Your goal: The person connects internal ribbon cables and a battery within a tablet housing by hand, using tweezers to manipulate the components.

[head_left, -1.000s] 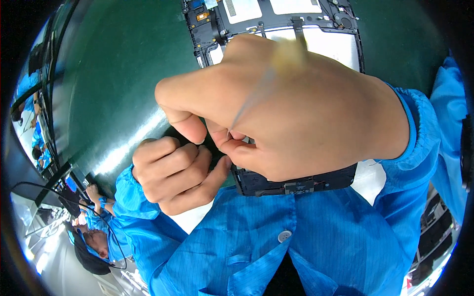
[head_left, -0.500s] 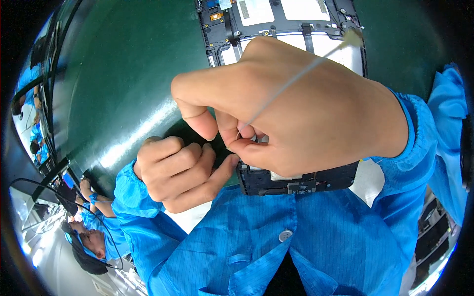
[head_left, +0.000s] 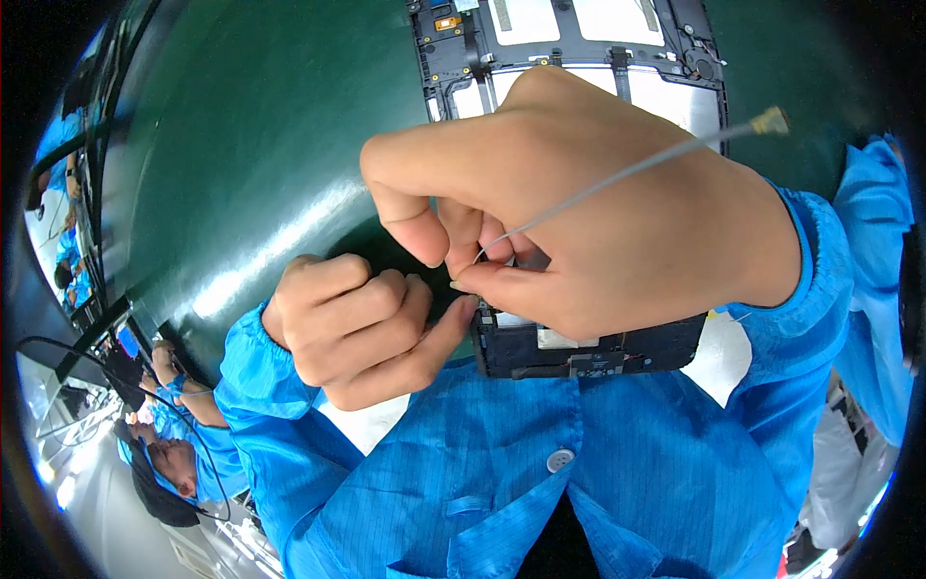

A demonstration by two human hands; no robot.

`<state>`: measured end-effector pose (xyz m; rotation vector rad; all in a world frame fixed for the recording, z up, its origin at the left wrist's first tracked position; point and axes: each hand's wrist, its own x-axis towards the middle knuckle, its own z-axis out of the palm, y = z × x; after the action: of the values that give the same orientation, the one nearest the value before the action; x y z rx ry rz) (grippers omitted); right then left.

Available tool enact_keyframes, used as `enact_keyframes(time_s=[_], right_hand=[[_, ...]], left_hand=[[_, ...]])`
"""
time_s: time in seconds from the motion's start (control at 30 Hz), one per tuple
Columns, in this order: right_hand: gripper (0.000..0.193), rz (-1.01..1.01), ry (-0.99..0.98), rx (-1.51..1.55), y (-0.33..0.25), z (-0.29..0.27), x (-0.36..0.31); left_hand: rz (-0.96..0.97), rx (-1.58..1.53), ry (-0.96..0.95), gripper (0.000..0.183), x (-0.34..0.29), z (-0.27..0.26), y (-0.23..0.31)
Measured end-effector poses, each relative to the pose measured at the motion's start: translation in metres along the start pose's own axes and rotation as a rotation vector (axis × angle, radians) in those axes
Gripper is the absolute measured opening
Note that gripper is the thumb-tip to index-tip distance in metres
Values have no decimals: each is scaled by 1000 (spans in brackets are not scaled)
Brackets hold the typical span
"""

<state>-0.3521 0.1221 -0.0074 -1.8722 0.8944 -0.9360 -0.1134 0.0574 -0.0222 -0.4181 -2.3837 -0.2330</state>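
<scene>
My right hand lies over an opened tablet with a black frame and white battery panels. Its thumb and fingertips pinch a thin grey cable near the tablet's left edge. The cable's free end rises to the right above the hand and bears a small gold-coloured connector. Curled up, my left hand sits at the tablet's lower left side, its thumb tip against the edge close to the right fingertips. The right hand covers the tablet's middle, and the pinched end of the cable is hard to make out.
A green work mat lies under the tablet, with a bright light streak on it. Black cables run along the far left. A co-worker in blue with a dark cap is at the left; a blue sleeve shows at the right edge.
Both hands and the tablet have shifted slightly right in the picture. The cable's connector end has swung right and down, and the pinch on the cable holds.
</scene>
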Motion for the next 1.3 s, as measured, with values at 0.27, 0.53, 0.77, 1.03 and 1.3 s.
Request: enact_keyframes(time_s=[0.27,0.53,0.77,1.03,1.3], right_hand=[[27,18,-72,-15,-1,-8,3],[24,81,-116,26,-4,-5,4],[23,58,-96,24,-4,-1,4],[22,25,-69,14,-3,0,4],[21,9,-64,-16,0,1,4]], left_hand=[[-25,-4,3,18,1,0,1],[-6,-24,-4,25,-5,-2,2],[-18,-44,-24,32,-7,-5,5],[-43,-74,-77,33,-4,-10,2],[-131,-151,-92,27,-7,-11,3]])
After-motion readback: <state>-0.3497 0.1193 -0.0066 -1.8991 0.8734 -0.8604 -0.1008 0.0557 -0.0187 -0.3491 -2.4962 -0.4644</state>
